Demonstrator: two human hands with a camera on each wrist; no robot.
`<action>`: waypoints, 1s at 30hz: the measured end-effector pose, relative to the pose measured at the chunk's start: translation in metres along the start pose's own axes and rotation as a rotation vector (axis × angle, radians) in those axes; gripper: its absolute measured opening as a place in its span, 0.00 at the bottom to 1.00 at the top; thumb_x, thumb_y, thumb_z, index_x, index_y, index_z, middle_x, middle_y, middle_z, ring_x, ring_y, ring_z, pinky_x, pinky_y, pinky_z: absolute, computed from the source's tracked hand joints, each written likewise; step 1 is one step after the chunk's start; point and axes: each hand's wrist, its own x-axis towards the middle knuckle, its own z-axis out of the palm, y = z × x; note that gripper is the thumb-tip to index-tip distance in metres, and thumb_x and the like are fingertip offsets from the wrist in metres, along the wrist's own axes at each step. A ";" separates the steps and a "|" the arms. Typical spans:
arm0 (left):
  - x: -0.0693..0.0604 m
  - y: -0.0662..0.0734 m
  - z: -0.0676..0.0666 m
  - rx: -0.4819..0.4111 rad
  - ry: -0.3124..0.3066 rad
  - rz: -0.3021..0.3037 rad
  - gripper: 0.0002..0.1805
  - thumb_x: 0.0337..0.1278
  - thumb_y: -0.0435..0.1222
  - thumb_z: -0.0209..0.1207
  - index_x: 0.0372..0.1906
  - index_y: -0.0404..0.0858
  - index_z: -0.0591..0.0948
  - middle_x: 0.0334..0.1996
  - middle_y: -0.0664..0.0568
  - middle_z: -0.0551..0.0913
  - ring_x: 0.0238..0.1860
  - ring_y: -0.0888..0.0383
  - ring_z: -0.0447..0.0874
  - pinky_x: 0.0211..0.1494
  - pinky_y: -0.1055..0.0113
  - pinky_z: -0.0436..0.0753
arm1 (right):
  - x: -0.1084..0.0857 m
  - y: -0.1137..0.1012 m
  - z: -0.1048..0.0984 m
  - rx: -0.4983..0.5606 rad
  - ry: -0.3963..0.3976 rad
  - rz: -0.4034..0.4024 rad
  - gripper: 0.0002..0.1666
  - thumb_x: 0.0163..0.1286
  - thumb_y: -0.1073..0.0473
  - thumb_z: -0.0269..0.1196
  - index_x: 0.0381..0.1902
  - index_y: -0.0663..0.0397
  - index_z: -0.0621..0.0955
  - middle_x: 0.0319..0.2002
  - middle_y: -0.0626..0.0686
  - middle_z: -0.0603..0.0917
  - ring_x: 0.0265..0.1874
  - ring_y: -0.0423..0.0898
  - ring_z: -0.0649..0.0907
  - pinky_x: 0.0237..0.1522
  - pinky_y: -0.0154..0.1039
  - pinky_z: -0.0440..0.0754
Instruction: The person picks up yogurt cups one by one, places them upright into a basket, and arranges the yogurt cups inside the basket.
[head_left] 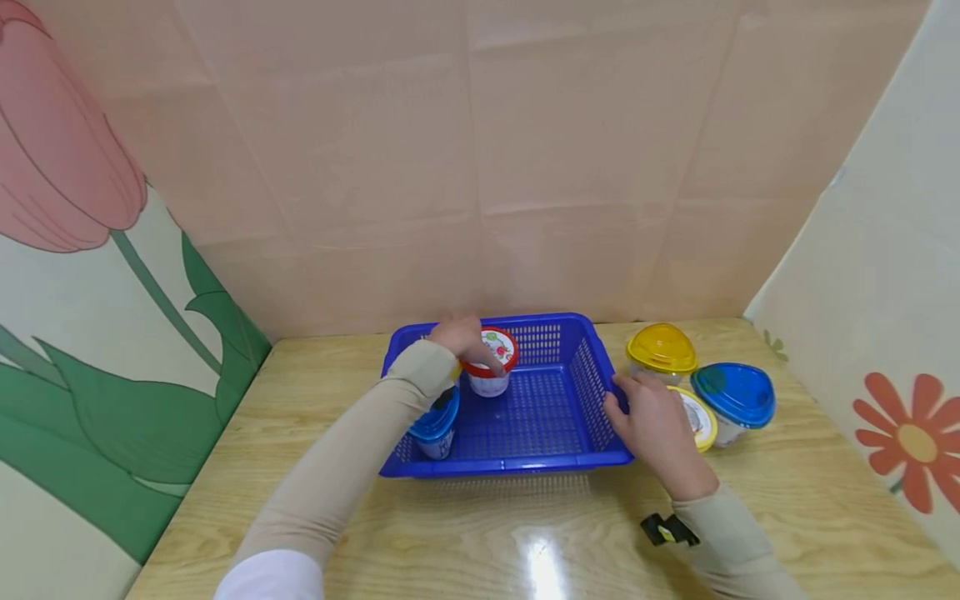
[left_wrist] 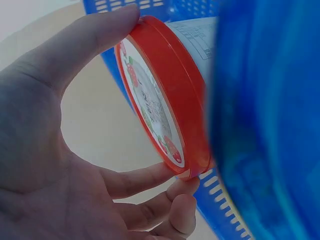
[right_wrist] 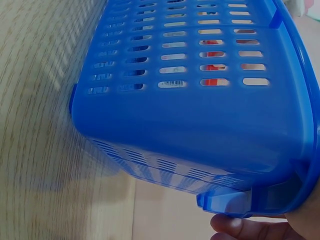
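In the head view a blue basket (head_left: pixel 525 463) stands on the wooden table. Inside its left part my left hand (head_left: pixel 459 335) grips a cup with a red lid (head_left: pixel 499 343), held over the basket floor. The left wrist view shows the thumb and fingertips of my left hand (left_wrist: pixel 80 150) on opposite edges of the red lid (left_wrist: pixel 185 90). A blue-lidded cup (head_left: pixel 437 425) sits in the basket's near left corner, nearer me than the red one. My right hand (head_left: pixel 656 425) holds the basket's right rim; its fingers (right_wrist: pixel 250 229) curl under the rim in the right wrist view.
Right of the basket on the table stand a yellow-lidded container (head_left: pixel 663 348), a blue-lidded container (head_left: pixel 735 395) and a cup with a yellow-rimmed lid (head_left: pixel 699 418), partly behind my right hand. Walls rise behind the table and at both sides. Something yellow shows beside my left wrist.
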 end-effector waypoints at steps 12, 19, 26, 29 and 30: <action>0.000 -0.002 0.002 -0.025 -0.010 0.011 0.45 0.41 0.58 0.75 0.61 0.37 0.74 0.54 0.45 0.78 0.55 0.47 0.75 0.58 0.51 0.80 | 0.000 0.000 -0.001 -0.008 -0.009 0.013 0.22 0.67 0.56 0.65 0.49 0.72 0.83 0.37 0.66 0.84 0.31 0.57 0.82 0.36 0.56 0.84; 0.002 0.000 0.001 -0.012 -0.009 0.027 0.45 0.40 0.59 0.75 0.60 0.36 0.75 0.53 0.45 0.79 0.54 0.47 0.76 0.58 0.50 0.79 | 0.000 0.000 -0.001 -0.005 -0.002 0.010 0.22 0.67 0.56 0.65 0.49 0.72 0.83 0.38 0.67 0.85 0.32 0.58 0.82 0.37 0.56 0.84; 0.005 -0.002 0.003 0.006 -0.022 0.024 0.45 0.41 0.60 0.74 0.61 0.37 0.75 0.54 0.45 0.79 0.55 0.47 0.76 0.60 0.52 0.78 | 0.000 -0.001 -0.001 -0.006 -0.006 0.012 0.22 0.67 0.56 0.65 0.49 0.72 0.83 0.39 0.67 0.85 0.33 0.59 0.83 0.38 0.56 0.84; 0.003 -0.003 0.003 0.018 -0.041 0.034 0.45 0.42 0.59 0.73 0.63 0.37 0.75 0.56 0.45 0.78 0.57 0.46 0.74 0.62 0.51 0.76 | 0.000 -0.001 -0.001 -0.006 -0.007 0.012 0.22 0.67 0.56 0.65 0.49 0.72 0.83 0.38 0.67 0.85 0.32 0.59 0.83 0.38 0.56 0.84; 0.002 -0.003 0.003 0.021 -0.050 0.037 0.45 0.43 0.59 0.73 0.64 0.38 0.74 0.58 0.44 0.77 0.59 0.45 0.72 0.63 0.50 0.75 | 0.000 -0.002 -0.001 -0.006 -0.010 0.013 0.22 0.67 0.56 0.65 0.50 0.72 0.83 0.39 0.67 0.85 0.33 0.59 0.83 0.38 0.56 0.84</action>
